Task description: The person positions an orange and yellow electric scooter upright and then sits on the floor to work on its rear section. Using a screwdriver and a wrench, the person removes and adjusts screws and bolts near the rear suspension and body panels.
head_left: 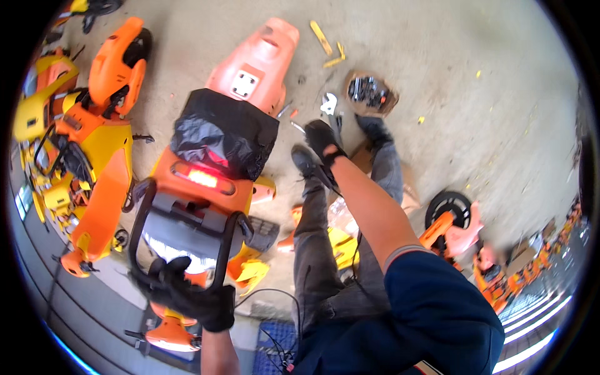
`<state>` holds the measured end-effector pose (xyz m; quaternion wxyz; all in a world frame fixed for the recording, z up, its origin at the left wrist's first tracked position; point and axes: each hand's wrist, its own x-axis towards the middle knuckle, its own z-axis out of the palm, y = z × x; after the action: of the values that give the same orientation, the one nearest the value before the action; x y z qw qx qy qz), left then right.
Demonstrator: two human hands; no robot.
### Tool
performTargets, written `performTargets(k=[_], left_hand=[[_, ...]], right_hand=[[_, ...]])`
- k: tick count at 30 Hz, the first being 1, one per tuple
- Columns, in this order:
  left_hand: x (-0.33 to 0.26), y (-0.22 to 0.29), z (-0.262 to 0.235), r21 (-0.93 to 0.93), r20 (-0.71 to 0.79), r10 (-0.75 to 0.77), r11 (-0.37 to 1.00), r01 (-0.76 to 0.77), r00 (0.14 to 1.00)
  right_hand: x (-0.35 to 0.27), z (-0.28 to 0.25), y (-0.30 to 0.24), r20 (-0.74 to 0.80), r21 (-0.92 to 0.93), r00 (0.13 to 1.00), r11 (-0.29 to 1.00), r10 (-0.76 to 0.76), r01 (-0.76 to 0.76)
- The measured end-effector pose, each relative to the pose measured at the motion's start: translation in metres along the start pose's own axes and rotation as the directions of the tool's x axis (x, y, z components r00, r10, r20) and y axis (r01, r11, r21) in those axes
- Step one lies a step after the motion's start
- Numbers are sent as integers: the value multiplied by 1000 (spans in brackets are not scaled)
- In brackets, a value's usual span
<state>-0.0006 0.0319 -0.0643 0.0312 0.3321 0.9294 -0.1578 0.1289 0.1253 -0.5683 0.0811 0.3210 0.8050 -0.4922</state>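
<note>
My left hand (187, 294), in a black glove, is closed around the black rear grab rail (141, 215) of an orange scooter (206, 187). Black plastic sheet (222, 131) covers the scooter's seat, and its red tail light (203, 178) glows. My right hand (324, 140), also in a black glove, stretches out with a bare forearm toward the floor. It is right beside a silver wrench (329, 103); whether the fingers grip anything is unclear. My dark shoes (306, 161) stand just below that hand.
A pale orange body panel (256, 62) lies beyond the seat. A small cardboard box of dark bolts (370, 94) and yellow strips (322, 37) sit on the concrete floor. Orange and yellow scooters (94, 156) crowd the left; a wheel with orange parts (449, 212) lies right.
</note>
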Motion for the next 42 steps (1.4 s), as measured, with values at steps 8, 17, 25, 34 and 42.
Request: performTargets(k=[8,17,25,34,42], left_hand=[[4,-14,23,-878,-5,-588,389,278,809],[-171,-64,-26,-803,-30,-765,402,440,644],[-390,-82,-18,-549,229,-964,-242,800,-135],[-412,-210,24,-671,220,-909,-405,621,-355],[-432,-245,78,-690,142,-936,-327,646,-322]], right_hand=[[-65,-242,-243,253,748,951,588,177,-308],[-124,-234,-421,463,319,706,844,-536,432],[-133,-167,-439,66,-234,614,586,-787,776],[-109,-132,-434,60,45,663,666,-746,745],[-114,-131,-431,171,143,807,824,-566,548]])
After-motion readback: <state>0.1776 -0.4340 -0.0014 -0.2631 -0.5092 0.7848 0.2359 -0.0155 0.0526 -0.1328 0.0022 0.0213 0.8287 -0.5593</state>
